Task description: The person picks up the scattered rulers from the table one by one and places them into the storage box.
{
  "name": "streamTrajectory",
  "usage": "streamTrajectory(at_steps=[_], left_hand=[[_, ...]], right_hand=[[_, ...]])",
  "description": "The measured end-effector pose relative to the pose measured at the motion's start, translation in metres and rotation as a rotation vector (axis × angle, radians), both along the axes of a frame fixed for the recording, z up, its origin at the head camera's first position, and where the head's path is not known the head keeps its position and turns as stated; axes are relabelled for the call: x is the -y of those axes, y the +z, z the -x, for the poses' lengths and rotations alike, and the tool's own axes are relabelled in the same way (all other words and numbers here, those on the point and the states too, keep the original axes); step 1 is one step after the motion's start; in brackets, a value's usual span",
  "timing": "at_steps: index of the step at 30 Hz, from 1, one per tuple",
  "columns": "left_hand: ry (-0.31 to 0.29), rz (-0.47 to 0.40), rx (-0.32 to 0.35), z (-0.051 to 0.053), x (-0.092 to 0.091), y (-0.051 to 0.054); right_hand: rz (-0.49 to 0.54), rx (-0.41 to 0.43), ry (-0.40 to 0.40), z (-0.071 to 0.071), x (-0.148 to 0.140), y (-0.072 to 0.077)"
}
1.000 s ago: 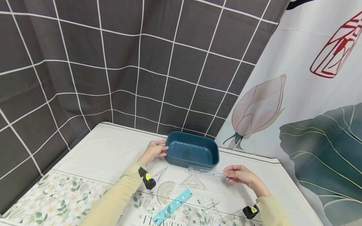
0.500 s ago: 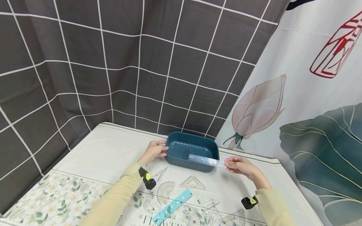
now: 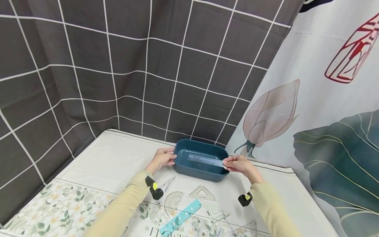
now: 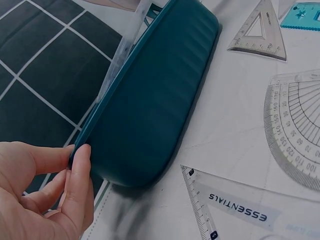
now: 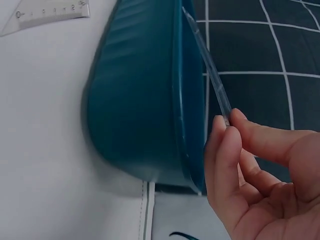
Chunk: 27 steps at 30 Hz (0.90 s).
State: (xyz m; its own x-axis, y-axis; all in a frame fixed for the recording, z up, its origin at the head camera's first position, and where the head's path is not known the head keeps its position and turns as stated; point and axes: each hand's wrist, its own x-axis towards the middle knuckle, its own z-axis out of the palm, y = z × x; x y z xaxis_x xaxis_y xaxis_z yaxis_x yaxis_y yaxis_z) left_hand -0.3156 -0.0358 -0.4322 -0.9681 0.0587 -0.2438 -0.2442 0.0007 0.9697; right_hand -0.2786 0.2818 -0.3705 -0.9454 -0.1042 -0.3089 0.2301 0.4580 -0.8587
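On my far left, a dark cloth [image 3: 88,82] with white grid lines hangs behind the counter [image 3: 127,146], whose cover is plain white at the back and printed with flowers nearer me. My left hand [image 3: 161,158] pinches the left end of the teal tub [image 3: 193,172], thumb and curled fingers clamped together on its rim. Near that wrist, and partly hidden by it in the head view, a long clear set square [image 3: 166,187] lies on the counter, marked "ESSENTIALS". Just right of it lies a clear protractor [image 3: 174,199], and then a turquoise ruler [image 3: 181,218] set slantwise, nearer me.

The tub stands upright towards the back edge, open side up, and a small set square [image 3: 202,193] lies in front of it. Within the tub's outline, the clear ruler [image 3: 204,160] reaches in over the right end; I cannot tell whether its far tip touches the bottom. More clear drawing pieces [image 3: 217,212] lie closer to me.

My right hand [image 3: 239,164] is at the tub's right end, fingers and thumb pressed together on the clear ruler's near end. Beyond my pale right sleeve [image 3: 273,209] hangs a light cloth [image 3: 278,144] printed with a pink bud.
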Motion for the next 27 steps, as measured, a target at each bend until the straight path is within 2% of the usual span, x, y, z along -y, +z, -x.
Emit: streamTrajectory(at_steps=[9,19,24,27], left_hand=[[0.001,0.010,0.004,-0.001,0.000,0.000],[-0.006,0.012,-0.003,0.001,0.000,0.001],[-0.007,0.007,-0.005,0.000,0.000,0.001],[-0.007,0.009,-0.004,0.000,0.000,0.001]], right_hand=[[-0.087,-0.006,0.041,0.014,0.020,-0.012],[-0.170,-0.036,-0.006,0.023,0.040,-0.024],[-0.232,-0.093,-0.016,0.025,0.044,-0.029],[-0.309,-0.152,-0.012,0.025,0.045,-0.034]])
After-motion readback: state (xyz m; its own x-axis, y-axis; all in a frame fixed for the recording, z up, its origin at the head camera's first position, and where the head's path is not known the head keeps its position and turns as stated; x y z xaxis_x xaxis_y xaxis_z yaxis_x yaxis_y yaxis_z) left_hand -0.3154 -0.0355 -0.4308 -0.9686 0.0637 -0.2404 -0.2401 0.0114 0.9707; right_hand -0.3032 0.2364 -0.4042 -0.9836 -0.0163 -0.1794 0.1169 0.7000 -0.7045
